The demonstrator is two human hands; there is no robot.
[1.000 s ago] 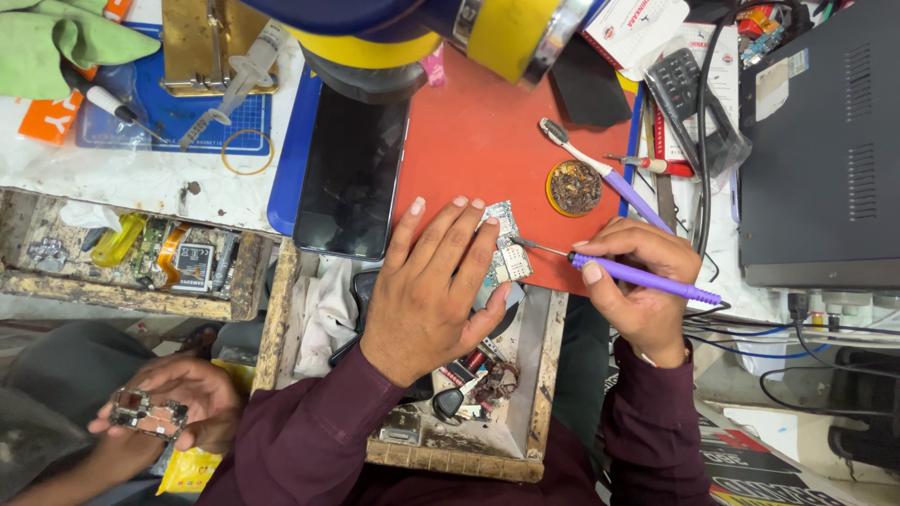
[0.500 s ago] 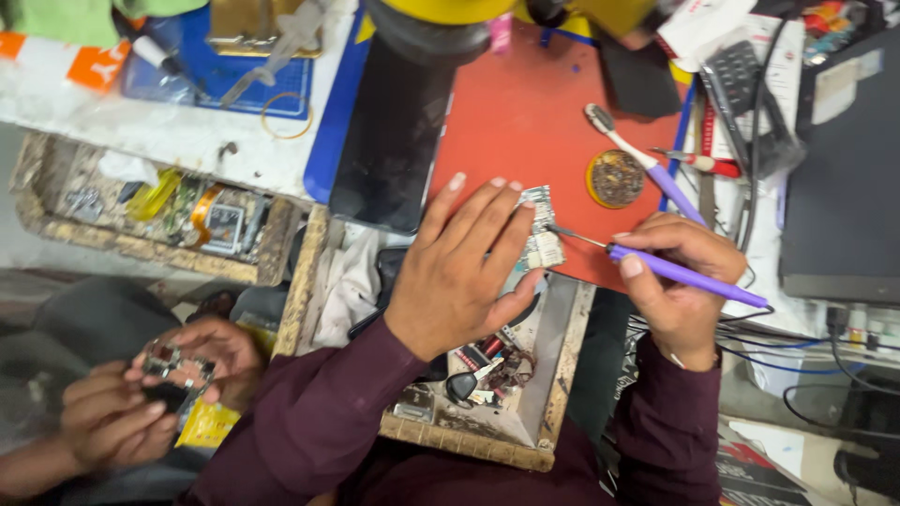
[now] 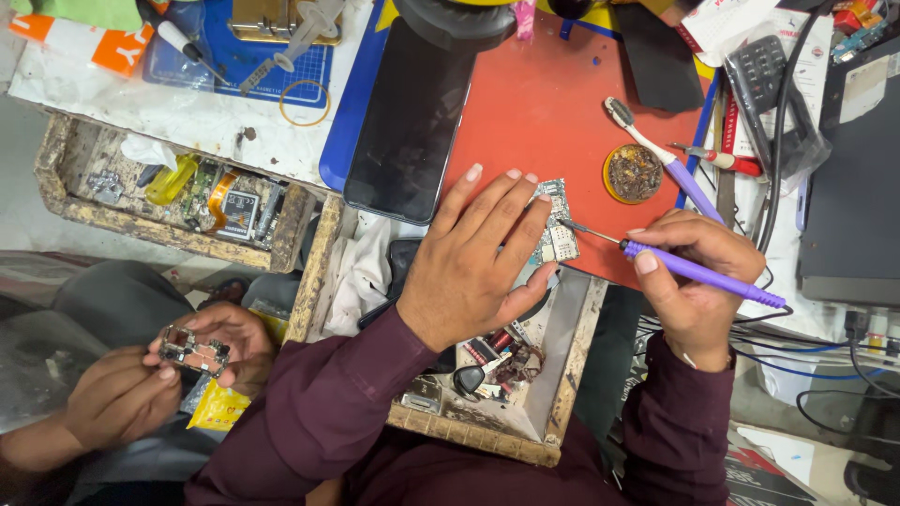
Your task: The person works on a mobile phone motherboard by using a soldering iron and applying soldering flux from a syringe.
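My left hand (image 3: 478, 258) lies flat with spread fingers on a small green circuit board (image 3: 559, 234) at the near edge of the red work mat (image 3: 544, 103), pinning it down. My right hand (image 3: 694, 281) grips a purple-handled soldering iron (image 3: 698, 272) like a pen. Its metal tip touches the right side of the board. Most of the board is hidden under my left fingers.
A dark phone (image 3: 408, 122) lies face up left of the mat. A round tin of brass wool (image 3: 635, 173), a purple toothbrush (image 3: 666, 159) and a red screwdriver (image 3: 727, 159) sit right. An open wooden drawer (image 3: 562, 375) holds parts. At lower left another person's hands (image 3: 187, 361) hold a board.
The view has shifted, so everything sits lower and further right in frame. My hands keep their hold on the board and the iron. The other person's hands have come further into view.
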